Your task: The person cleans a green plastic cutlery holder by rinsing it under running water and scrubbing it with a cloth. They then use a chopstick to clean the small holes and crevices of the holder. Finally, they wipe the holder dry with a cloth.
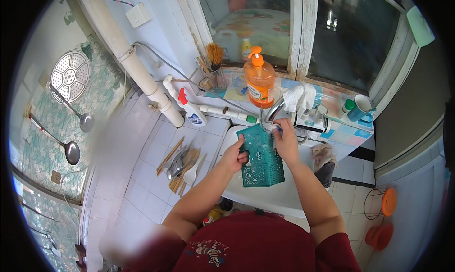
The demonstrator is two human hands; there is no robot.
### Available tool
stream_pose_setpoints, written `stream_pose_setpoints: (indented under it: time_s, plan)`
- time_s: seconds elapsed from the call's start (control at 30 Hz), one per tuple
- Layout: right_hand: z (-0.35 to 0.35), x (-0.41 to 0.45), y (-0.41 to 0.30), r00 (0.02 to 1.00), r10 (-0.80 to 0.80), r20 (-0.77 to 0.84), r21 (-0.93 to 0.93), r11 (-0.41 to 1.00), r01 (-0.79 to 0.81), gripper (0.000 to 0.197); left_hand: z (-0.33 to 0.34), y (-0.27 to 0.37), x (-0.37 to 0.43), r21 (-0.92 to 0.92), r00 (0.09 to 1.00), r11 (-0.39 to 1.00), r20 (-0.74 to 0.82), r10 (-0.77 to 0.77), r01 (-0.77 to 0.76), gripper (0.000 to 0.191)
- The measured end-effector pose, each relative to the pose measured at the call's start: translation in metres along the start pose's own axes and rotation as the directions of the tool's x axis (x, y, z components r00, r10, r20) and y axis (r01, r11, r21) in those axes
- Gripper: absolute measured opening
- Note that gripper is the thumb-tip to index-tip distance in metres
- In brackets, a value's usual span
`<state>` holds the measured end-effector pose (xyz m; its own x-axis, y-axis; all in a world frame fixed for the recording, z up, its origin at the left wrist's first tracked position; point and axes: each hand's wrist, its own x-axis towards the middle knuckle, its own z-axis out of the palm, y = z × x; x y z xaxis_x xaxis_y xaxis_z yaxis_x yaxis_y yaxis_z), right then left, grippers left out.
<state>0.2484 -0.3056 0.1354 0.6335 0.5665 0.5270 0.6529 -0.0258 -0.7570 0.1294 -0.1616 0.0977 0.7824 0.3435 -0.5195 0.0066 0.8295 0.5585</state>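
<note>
A green openwork plastic basket is tilted over the white sink, below the chrome faucet. My left hand grips its left side, thumb on the outer wall. At the upper right of the basket, the fingers of my right hand are bent around a greyish cloth or scourer against the rim. Whether this hand also holds the rim is hidden. Left of the sink, wooden chopsticks, metal spoons and a white spoon lie on the tiled counter.
Behind the sink stand an orange pump bottle and a spray bottle with a red trigger. White cloth drapes over the faucet. A blue mug sits on the right ledge. A white pipe runs along the back.
</note>
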Motion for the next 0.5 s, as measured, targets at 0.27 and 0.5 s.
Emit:
stream_pose_setpoints:
  time_s: [0.27, 0.5]
  plan:
    - [-0.007, -0.045, 0.001, 0.974, -0.009, 0.227, 0.009, 1.0, 0.007, 0.022, -0.017, 0.026, 0.016, -0.056, 0.992, 0.991, -0.047, 0.118, -0.12, 0.027]
    - [0.007, 0.013, 0.001, 0.996, -0.026, -0.089, -0.071, 0.997, 0.02, 0.021, -0.002, -0.012, 0.009, -0.001, 0.994, 0.998, -0.088, -0.064, 0.064, 0.03]
